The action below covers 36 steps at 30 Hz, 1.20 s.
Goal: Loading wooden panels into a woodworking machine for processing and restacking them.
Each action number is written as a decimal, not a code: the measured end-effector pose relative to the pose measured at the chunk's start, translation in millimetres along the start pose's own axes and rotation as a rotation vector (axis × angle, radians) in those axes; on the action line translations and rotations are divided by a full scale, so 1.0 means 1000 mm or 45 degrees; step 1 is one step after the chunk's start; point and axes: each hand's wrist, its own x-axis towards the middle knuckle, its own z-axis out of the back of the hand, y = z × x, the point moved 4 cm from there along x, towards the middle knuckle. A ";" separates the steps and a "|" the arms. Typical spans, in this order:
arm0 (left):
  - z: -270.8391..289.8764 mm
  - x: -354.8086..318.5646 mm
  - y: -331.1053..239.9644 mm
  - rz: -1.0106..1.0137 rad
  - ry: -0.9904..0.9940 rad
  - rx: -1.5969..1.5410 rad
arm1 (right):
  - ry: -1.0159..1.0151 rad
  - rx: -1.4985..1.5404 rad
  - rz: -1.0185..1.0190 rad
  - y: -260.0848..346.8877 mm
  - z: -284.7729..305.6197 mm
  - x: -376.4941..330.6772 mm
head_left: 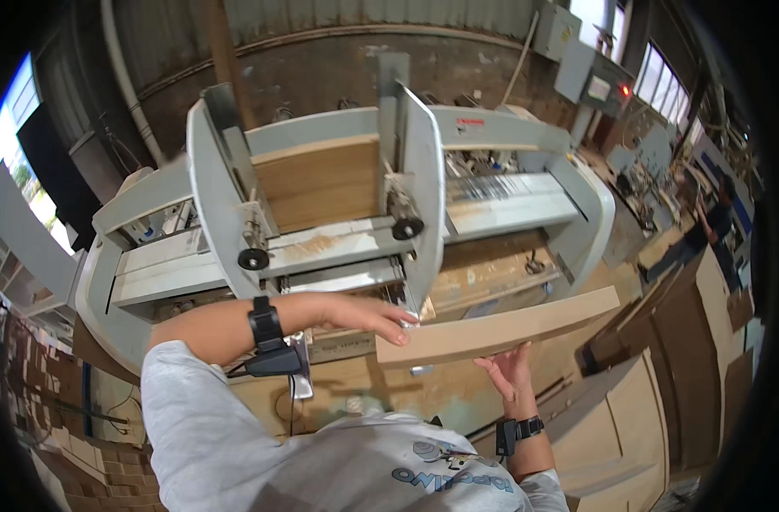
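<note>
A long, straight tan piece [500, 327], like a thick board or a narrow carton, lies across the front of me, its right end a little higher. My right hand [509, 373] supports it from below near the middle, thumb and fingers against its lower edge. At its left end is my left hand [368, 317], palm down with the fingers stretched out over the corner. Whether those fingertips press on the piece or just hover, I cannot tell. Just beyond both hands stands a large pale grey machine [317, 247] with two upright panels and black knobs.
Brown sheets and panels [615, 427] lean at the lower right. Stacked brown pieces [120, 478] fill the lower left. A control box [596, 81] with a red light hangs at the back right. Another person [720, 222] stands far right.
</note>
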 end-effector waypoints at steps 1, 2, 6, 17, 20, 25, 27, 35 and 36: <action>0.015 -0.025 -0.022 -0.050 -0.200 0.065 | 0.041 -0.042 0.032 0.004 -0.023 0.018; 0.033 -0.045 -0.039 -0.176 -0.360 0.282 | 0.074 -0.068 0.047 0.007 -0.039 0.038; 0.084 -0.129 -0.085 -0.382 -0.988 1.126 | 0.183 -0.104 0.050 0.002 -0.115 0.125; 0.196 -0.216 -0.095 -0.196 -2.055 1.750 | 0.398 -0.042 0.123 -0.011 -0.300 0.333; 0.230 -0.225 -0.089 -0.066 -2.240 1.706 | 0.448 0.000 0.087 -0.025 -0.338 0.374; 0.258 -0.196 -0.111 0.057 -2.366 1.844 | 0.475 -0.031 0.102 -0.023 -0.356 0.431; 0.271 -0.191 -0.110 0.042 -2.365 1.808 | 0.446 -0.046 0.061 -0.025 -0.358 0.441; 0.285 -0.179 -0.109 0.032 -2.523 1.779 | 0.467 0.012 0.023 -0.034 -0.359 0.447; 0.285 -0.180 -0.108 0.008 -2.564 1.743 | 0.477 0.037 0.021 -0.034 -0.360 0.448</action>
